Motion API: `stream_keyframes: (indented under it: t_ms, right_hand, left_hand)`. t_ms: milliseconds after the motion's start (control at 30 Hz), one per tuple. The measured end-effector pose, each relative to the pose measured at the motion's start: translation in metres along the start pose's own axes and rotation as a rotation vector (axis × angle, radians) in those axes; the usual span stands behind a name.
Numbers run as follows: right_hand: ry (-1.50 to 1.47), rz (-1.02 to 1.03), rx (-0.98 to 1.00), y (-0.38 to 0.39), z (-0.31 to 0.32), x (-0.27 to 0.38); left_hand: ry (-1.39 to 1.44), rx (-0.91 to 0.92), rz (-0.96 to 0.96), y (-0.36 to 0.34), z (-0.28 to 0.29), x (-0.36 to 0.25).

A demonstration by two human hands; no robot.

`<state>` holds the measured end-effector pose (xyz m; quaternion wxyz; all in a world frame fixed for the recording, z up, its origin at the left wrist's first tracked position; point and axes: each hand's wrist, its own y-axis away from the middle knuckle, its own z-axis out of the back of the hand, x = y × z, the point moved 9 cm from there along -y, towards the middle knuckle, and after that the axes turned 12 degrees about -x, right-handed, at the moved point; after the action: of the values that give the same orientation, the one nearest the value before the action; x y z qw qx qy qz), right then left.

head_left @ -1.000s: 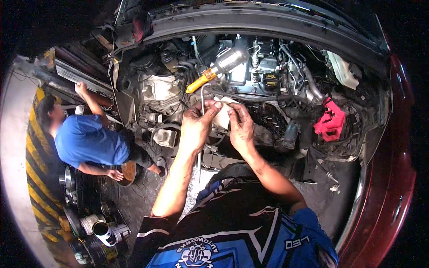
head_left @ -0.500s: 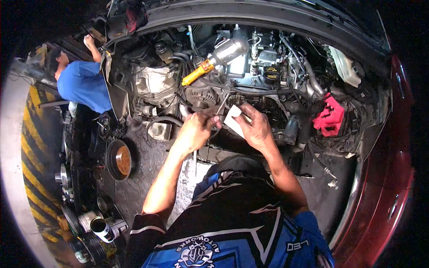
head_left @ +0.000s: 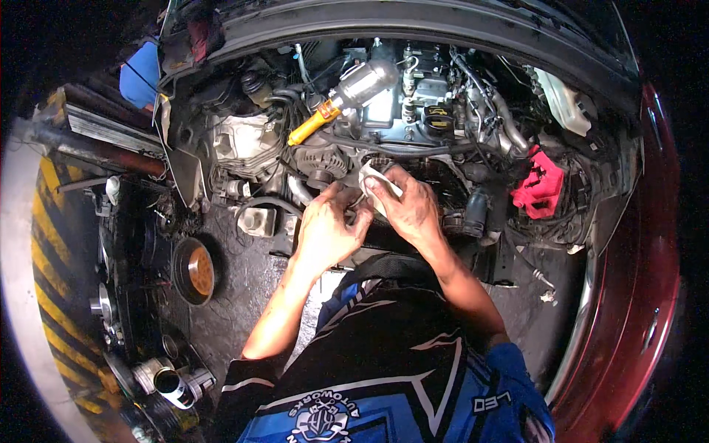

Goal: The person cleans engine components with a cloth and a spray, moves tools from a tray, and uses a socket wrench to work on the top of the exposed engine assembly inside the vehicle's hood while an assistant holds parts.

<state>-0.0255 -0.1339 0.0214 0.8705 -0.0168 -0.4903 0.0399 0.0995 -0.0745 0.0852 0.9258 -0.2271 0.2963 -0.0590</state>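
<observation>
My right hand [head_left: 410, 213] is closed on a small white folded sheet [head_left: 385, 186], paper or thin cloth, pinched between thumb and fingers. Close on its left, my left hand [head_left: 331, 225] has curled fingers and a bent thumb; what they grip, if anything, is hidden. Both hands are over the front of an open engine bay, just in front of the alternator [head_left: 322, 160]. Beyond them a work light with a yellow handle [head_left: 315, 125] lies across the engine, shining on the engine cover near the black oil cap [head_left: 437, 120].
A red plastic part [head_left: 539, 188] sits at the bay's right side. On the floor to the left are a round pan with brown liquid [head_left: 200, 270] and an open can [head_left: 171, 387]. A co-worker's blue shirt [head_left: 139, 76] shows beyond the car's left side. A hose [head_left: 533, 272] hangs at right.
My right hand has moved slightly left with the white sheet, which is now more crumpled. My left hand has turned, its thumb toward the sheet. The co-worker has moved mostly behind the car.
</observation>
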Motion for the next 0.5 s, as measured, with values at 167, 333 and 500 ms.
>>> stream_keyframes:
  t_ms: [167,333,500]
  right_hand:
    - [0.024,0.007,-0.053,0.003,0.0,0.001]
    - [-0.134,-0.048,-0.027,0.006,-0.001,0.002]
    - [-0.132,-0.011,-0.047,0.01,-0.004,0.0]
  left_hand:
    - [0.035,-0.177,0.265,0.001,-0.002,0.021]
    - [0.131,-0.382,0.363,0.0,0.01,0.028]
    - [0.095,-0.117,0.547,0.003,-0.003,0.045]
